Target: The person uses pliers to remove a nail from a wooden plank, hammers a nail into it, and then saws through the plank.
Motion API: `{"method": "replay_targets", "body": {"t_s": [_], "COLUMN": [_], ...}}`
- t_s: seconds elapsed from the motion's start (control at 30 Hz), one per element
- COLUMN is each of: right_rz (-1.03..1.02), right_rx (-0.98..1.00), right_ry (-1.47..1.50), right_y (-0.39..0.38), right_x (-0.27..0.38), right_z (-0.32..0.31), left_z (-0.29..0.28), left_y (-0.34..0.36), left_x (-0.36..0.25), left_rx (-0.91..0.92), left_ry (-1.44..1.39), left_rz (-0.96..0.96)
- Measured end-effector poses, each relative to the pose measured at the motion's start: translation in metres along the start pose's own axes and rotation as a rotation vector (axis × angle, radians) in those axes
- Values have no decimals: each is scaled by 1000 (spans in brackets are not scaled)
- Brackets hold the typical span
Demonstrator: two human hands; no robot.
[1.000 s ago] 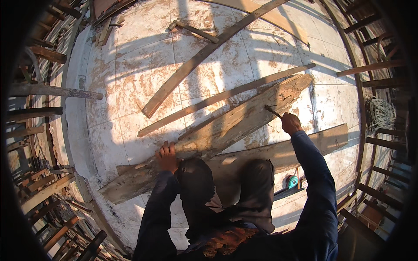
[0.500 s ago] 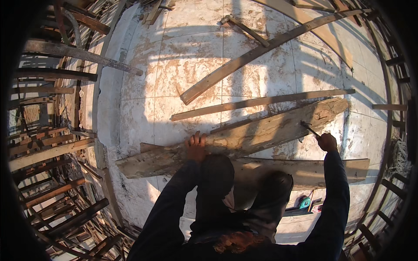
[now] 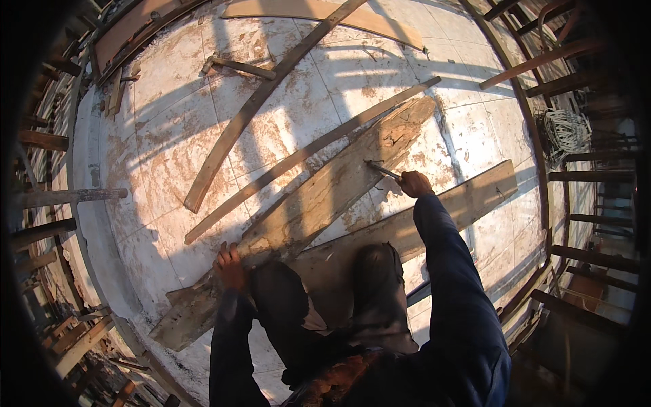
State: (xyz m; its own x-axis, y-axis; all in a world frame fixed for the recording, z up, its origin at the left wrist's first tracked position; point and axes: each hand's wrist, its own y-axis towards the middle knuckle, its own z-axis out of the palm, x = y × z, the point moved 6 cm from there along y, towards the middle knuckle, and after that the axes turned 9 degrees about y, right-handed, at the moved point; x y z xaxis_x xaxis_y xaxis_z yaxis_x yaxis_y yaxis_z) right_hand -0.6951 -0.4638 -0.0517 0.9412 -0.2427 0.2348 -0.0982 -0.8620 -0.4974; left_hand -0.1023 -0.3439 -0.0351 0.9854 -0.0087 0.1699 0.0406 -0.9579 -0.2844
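A long, weathered plank (image 3: 298, 210) slants across the floor in front of my knees, its far end rough and splintered. On its near part lies my left hand (image 3: 230, 266), fingers spread and pressed against the wood beside my left knee. My right hand (image 3: 415, 184) is closed round the handle of a hammer (image 3: 385, 170). The hammer's dark head touches or nearly touches the plank's top, toward the splintered end; the exact contact is too small to tell. A second wide board (image 3: 475, 195) runs partly beneath my legs.
Beyond the plank lie a thin batten (image 3: 312, 150) and a longer beam (image 3: 264, 98). Another hammer (image 3: 237, 66) with a wooden handle lies near the beam. A pale board (image 3: 325, 15) is farther off. Timber frames line both sides, with a white coil (image 3: 568, 132) at right.
My view has swung to the right, so the planks now slant more steeply in it. My left hand is still on the plank, and my right hand still holds the hammer there.
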Motion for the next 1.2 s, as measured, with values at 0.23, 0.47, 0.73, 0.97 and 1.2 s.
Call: {"method": "replay_targets", "body": {"t_s": [0.23, 0.47, 0.73, 0.97, 1.2], "right_rz": [260, 376, 221, 253, 493], "right_rx": [518, 675, 97, 166, 446], "right_ry": [825, 1306, -48, -15, 289], "right_y": [-20, -59, -38, -13, -11], "right_x": [-7, 56, 62, 86, 68], "right_z": [59, 29, -38, -46, -30], "left_z": [31, 20, 32, 18, 17], "left_y": [-1, 1, 0, -4, -4], "left_x": [6, 5, 12, 10, 9], "left_rx": [-87, -1, -5, 88, 124], "left_ry": [20, -32, 0, -20, -105], "left_rz": [-89, -13, 6, -6, -41]}}
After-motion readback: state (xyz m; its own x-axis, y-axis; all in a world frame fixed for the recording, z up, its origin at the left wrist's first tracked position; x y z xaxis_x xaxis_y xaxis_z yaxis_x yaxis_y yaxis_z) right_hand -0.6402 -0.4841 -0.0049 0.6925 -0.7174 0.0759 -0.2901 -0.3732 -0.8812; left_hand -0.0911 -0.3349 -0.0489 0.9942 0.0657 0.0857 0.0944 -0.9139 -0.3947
